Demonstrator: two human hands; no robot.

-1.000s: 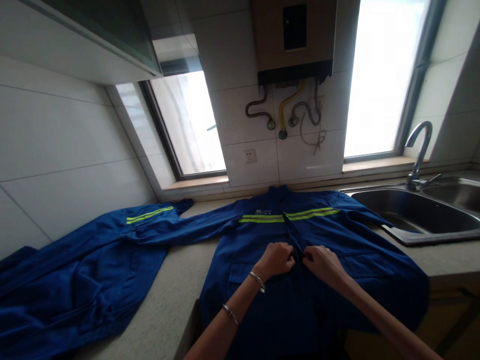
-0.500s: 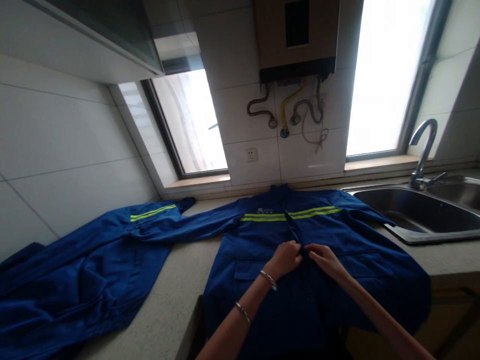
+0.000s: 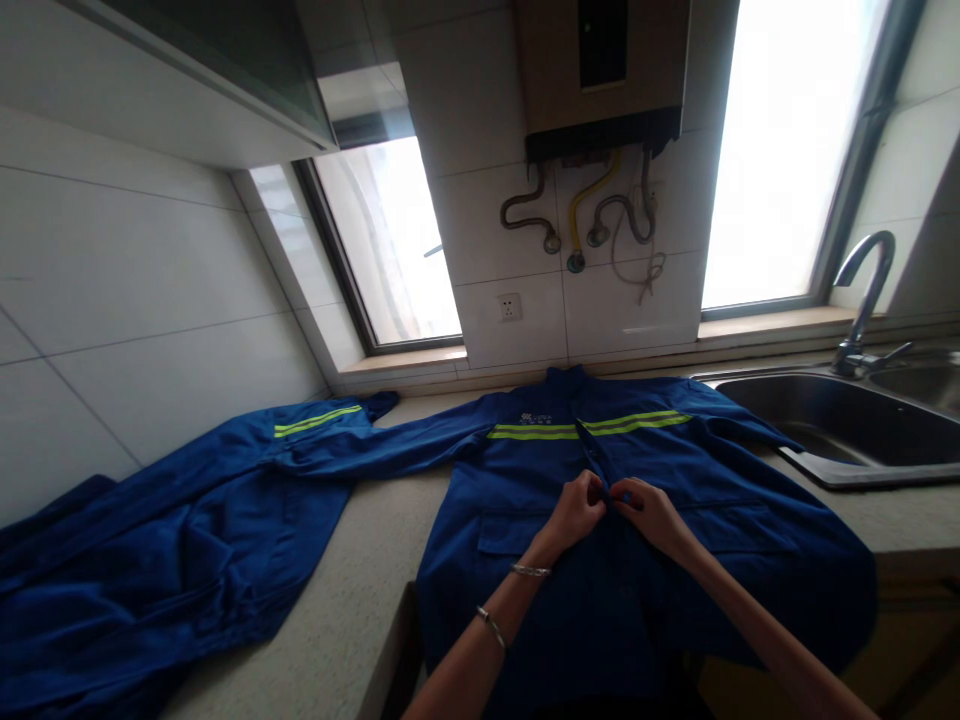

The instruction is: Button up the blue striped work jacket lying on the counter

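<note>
Both hands were pinching the front placket of the blue work jacket (image 3: 645, 560), left hand (image 3: 576, 508) and right hand (image 3: 651, 510) fingertip to fingertip, garment flat on the counter (image 3: 352, 600). Beyond it, a steel sink (image 3: 847, 430), contents unclear; another blue garment (image 3: 150, 550) sprawled left.

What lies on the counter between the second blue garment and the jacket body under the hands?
In the head view, the jacket's outstretched sleeve spans it; nearer, bare countertop.

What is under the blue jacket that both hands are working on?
The jacket lies on a speckled countertop, its hem hanging over the front edge. The left hand and right hand pinch its front placket. The counter beneath it is covered.
</note>
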